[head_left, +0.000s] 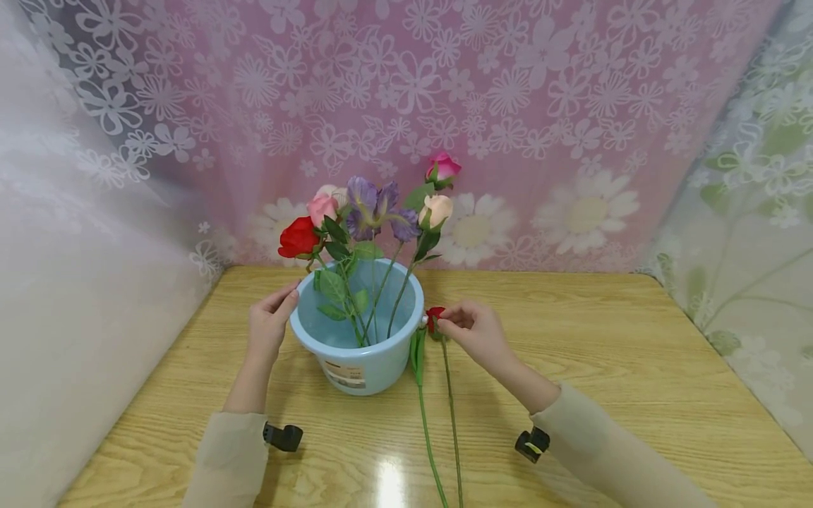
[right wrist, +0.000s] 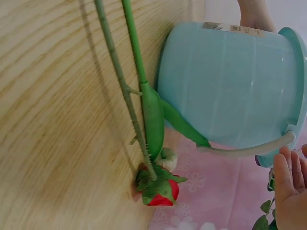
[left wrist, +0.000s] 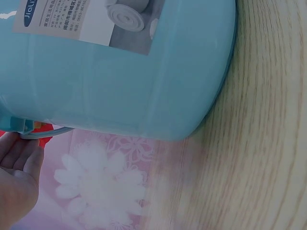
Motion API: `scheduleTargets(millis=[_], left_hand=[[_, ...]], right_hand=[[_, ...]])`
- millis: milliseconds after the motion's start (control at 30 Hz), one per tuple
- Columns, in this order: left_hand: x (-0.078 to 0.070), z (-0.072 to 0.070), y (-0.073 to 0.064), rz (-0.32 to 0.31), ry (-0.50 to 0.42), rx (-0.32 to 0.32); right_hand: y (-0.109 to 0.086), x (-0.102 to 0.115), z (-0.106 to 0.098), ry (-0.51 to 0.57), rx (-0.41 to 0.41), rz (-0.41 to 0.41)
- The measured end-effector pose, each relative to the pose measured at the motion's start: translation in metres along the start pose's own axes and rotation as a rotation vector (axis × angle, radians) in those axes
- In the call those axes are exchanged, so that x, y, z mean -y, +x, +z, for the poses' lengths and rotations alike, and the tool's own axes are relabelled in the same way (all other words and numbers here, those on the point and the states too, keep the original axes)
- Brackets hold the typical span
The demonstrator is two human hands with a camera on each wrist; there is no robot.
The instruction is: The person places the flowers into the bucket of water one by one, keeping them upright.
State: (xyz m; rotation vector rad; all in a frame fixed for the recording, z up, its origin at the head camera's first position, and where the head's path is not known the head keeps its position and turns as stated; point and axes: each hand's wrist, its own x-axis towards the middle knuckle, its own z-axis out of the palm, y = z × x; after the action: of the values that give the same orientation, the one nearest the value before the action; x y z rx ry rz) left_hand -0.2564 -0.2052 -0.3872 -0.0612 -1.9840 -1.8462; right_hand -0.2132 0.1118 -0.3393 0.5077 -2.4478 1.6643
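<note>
A light blue bucket (head_left: 375, 367) stands upright on the table with several artificial flowers leaning in it, among them a red rose (head_left: 298, 238), a purple iris (head_left: 375, 212) and a cream rose (head_left: 437, 210). My left hand (head_left: 269, 321) holds the bucket's left rim, its fingertips by the handle joint. On the other side, my right hand (head_left: 479, 335) hovers with loosely bent fingers near the handle (right wrist: 249, 151). Below it, a long-stemmed red rose (right wrist: 163, 194) lies on the table. Next to that lies a pale flower (right wrist: 168, 158) with broad green leaves.
The wooden table (head_left: 571, 339) ends at a pink floral curtain (head_left: 394, 92). White sheeting hangs at the left, and a leaf-patterned curtain (head_left: 749, 233) at the right. The two loose stems run towards the table's front edge.
</note>
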Motion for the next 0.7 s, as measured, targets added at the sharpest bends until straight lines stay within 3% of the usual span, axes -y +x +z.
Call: scheduleTargets(millis=[333,700], left_hand=[[0.002,0.001,0.000,-0.001,-0.019,-0.003],[0.001,0.001,0.000,0.015,-0.036,0.009]], right_hand=[[-0.003,-0.038,-0.006,0.017,0.067,0.091],[-0.012,-0.055,-0.010,0.145,0.189,0.340]])
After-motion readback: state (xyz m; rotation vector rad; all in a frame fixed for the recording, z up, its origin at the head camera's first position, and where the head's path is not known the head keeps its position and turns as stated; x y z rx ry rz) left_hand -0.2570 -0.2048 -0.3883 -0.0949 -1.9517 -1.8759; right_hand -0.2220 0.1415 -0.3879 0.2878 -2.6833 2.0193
